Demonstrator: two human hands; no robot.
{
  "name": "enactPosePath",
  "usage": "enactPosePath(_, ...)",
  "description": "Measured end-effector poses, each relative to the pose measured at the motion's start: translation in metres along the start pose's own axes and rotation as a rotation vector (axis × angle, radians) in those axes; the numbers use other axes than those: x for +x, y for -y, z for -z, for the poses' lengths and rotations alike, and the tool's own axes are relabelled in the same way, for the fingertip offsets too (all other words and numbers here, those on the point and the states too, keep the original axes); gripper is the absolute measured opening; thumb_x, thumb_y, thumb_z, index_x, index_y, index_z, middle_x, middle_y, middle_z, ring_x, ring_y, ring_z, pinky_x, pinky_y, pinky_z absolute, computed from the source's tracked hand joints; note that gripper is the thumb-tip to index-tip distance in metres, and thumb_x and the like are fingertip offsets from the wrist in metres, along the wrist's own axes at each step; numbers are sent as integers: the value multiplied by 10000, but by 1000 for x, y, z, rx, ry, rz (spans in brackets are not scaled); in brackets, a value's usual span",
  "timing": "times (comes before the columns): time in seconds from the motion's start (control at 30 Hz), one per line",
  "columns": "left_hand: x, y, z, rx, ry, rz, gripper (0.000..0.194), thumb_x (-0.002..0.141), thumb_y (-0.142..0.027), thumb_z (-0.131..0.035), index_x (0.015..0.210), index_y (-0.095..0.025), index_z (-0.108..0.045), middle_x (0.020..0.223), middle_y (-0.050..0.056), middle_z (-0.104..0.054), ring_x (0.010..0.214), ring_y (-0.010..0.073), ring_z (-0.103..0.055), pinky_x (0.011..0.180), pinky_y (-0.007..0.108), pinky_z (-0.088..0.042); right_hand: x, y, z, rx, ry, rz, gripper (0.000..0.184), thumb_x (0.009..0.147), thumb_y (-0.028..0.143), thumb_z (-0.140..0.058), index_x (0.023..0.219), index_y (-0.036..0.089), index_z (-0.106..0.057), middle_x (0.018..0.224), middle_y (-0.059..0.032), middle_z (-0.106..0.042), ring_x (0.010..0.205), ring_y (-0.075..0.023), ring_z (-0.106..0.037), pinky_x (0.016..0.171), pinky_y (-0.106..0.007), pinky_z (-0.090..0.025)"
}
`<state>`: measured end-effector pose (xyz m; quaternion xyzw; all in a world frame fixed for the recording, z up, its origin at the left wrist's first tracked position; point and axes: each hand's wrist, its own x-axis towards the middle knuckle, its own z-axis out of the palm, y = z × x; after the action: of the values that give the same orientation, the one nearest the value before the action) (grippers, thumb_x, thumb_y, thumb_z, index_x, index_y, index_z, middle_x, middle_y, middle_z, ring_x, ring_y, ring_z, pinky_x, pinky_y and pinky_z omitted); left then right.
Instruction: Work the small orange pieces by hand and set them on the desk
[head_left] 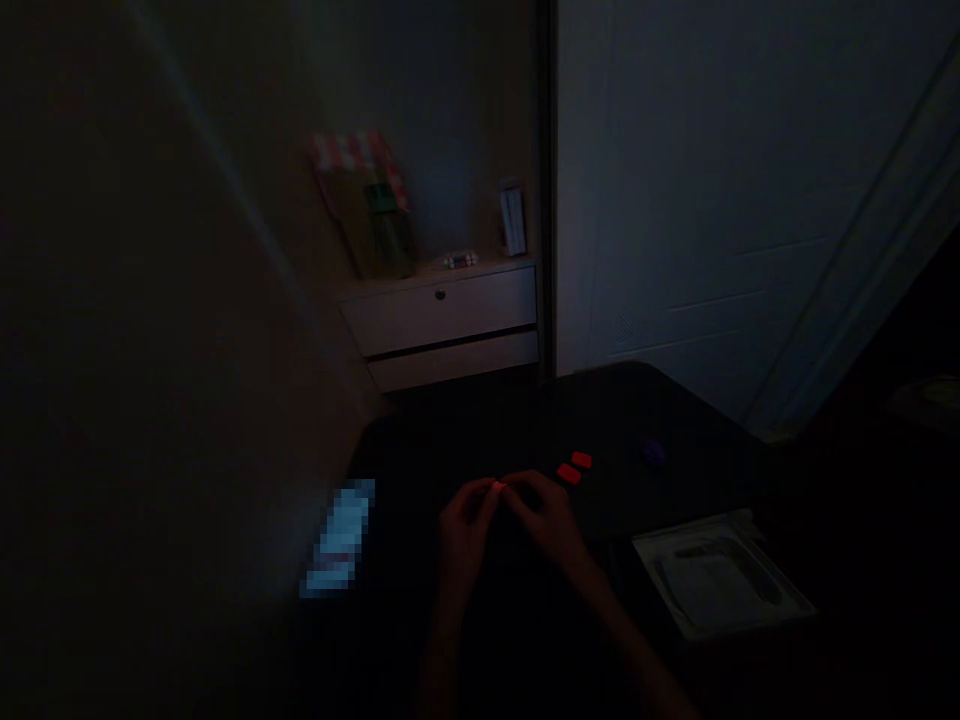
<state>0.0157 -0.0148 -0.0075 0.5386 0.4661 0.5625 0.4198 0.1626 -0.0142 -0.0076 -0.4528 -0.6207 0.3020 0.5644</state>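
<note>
In dim light, my left hand and my right hand meet over the dark table. Their fingertips pinch a small red piece between them; most of it is covered by the fingers, and its kind cannot be made out. Just beyond my right hand lie two flat red rectangular pieces, side by side on the tabletop. Farther right on the table rests a small purple rounded object, too dark to identify.
A dark table with rounded corners spans the middle. At its right front is a pale flat packet. A pixelated bright screen glows at the left. Behind stand white drawers with items on top, and a white door.
</note>
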Motion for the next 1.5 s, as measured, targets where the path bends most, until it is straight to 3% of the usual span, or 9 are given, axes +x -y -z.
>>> enactPosePath(0.9,-3,-7,-1,57,-9,-17,283,837,-423,-725,979,-179,-751,980,94,-777,927,246,-727,849,351,-565,-1,2,0,-43,8,17,185,945,362,-627,974,218,-739,954,-58,-760,886,-224,-709,807,-334,-547)
enactPosePath(1.1,-2,-8,-1,62,-36,7,330,835,-475,-712,965,-174,-745,934,91,-775,841,225,-716,770,327,-558,0,3,1,-41,23,22,203,970,350,-579,966,228,-740,955,-57,-763,896,-228,-713,825,-342,-547)
enactPosePath(1.5,-2,-6,0,119,-43,-30,304,871,-467,-671,949,-183,-747,922,80,-771,830,219,-708,769,319,-547,-2,2,0,-38,21,16,167,937,346,-644,999,222,-737,964,-52,-756,888,-216,-709,812,-328,-544)
